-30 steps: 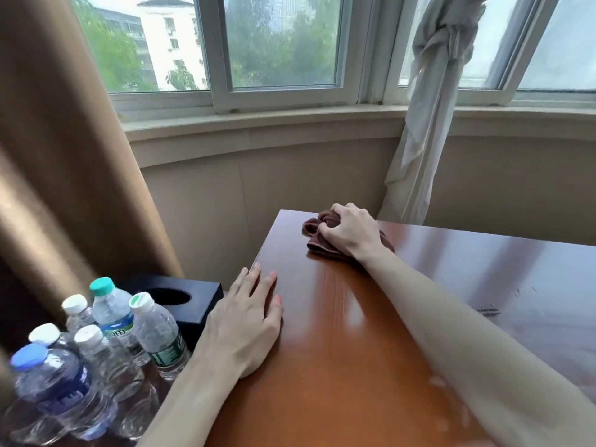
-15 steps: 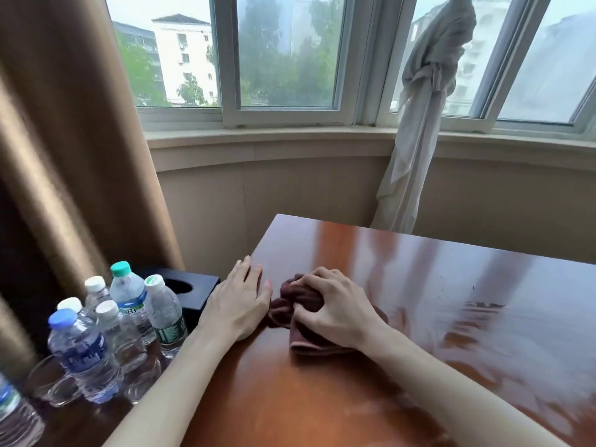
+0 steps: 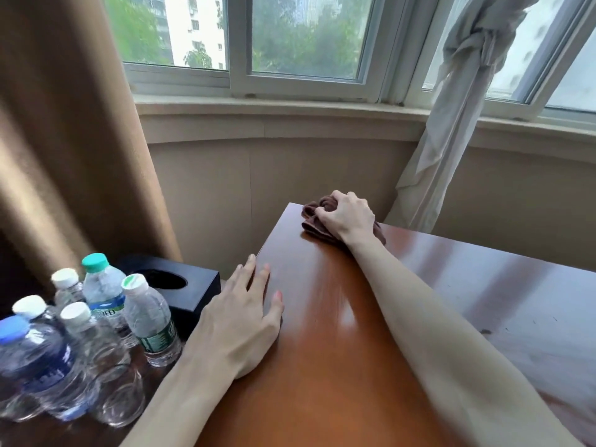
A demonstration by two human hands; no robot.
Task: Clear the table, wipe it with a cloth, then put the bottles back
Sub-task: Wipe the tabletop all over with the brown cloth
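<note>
Maroon bunched cloth, glossy wooden table

I log: cloth on surface far corner, under right hand | left hand on left edge | bottles left of surface | box behind bottles.

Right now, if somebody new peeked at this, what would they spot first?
Probably the right hand gripping a bunched dark red cloth at the far corner of the shiny brown table. Next, the left hand lying flat on the table's left edge, and the cluster of water bottles standing lower down on the left.
</note>
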